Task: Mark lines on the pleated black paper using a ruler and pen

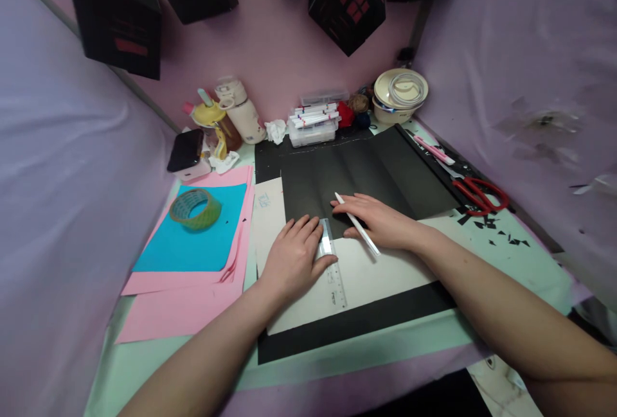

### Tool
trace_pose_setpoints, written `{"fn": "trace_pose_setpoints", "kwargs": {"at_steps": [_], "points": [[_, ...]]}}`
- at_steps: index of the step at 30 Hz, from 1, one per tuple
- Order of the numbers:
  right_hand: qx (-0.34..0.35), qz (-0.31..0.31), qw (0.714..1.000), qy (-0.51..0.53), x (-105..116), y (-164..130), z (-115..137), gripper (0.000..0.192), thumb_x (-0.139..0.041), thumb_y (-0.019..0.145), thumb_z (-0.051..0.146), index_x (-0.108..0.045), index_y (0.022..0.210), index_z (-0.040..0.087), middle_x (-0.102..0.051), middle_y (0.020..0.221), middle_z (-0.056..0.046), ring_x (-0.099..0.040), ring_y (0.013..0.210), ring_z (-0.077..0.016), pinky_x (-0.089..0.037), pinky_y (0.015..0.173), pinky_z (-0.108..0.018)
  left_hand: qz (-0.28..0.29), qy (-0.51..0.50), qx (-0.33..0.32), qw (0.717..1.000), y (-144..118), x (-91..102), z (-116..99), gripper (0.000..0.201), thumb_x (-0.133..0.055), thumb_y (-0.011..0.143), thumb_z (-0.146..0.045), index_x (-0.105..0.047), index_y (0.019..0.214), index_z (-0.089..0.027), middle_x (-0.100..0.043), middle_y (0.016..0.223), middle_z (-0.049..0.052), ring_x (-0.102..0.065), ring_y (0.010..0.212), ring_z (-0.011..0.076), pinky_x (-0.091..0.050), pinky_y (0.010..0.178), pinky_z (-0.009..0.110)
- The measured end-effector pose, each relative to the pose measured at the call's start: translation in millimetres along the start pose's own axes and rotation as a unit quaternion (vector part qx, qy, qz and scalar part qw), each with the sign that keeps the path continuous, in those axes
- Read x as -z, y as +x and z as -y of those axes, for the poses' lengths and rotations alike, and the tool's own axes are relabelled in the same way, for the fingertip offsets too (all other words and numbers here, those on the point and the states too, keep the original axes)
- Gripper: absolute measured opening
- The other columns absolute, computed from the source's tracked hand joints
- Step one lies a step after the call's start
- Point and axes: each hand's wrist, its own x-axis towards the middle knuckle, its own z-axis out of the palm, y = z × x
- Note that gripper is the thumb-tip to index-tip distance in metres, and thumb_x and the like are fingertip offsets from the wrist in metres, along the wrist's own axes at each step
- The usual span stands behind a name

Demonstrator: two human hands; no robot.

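Observation:
My left hand lies palm down across a clear plastic ruler, its thumb over the ruler and its fingers stretched onto the sheets. Between the fingers of my right hand sits a slim white pen, its pointed end up and away from me. The right fingertips rest on black paper with faint fold lines. Beneath that paper lies a white board, on top of a larger black sheet.
At left, a green tape roll sits on blue and pink sheets. Red-handled scissors, a pink cutter and black scraps lie right. Behind stand a bottle, markers and a tub; black boxes hang above.

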Motion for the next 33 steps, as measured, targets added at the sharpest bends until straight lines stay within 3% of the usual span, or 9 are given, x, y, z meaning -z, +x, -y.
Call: {"fn": "trace_pose_setpoints", "kwargs": {"at_steps": [33], "points": [[-0.001, -0.001, 1.000, 0.010, 0.6, -1.0, 0.3, 0.050, -0.067, 0.083, 0.033, -0.054, 0.130, 0.027, -0.052, 0.142, -0.007, -0.040, 0.137, -0.0259, -0.031, 0.113, -0.051, -0.011, -0.007, -0.016, 1.000, -2.1, -0.4, -0.3, 0.061, -0.052, 0.089, -0.054, -0.057, 0.128, -0.008, -0.056, 0.136, 0.016, -0.046, 0.130, 0.0335, -0.040, 0.107, 0.047]]}}
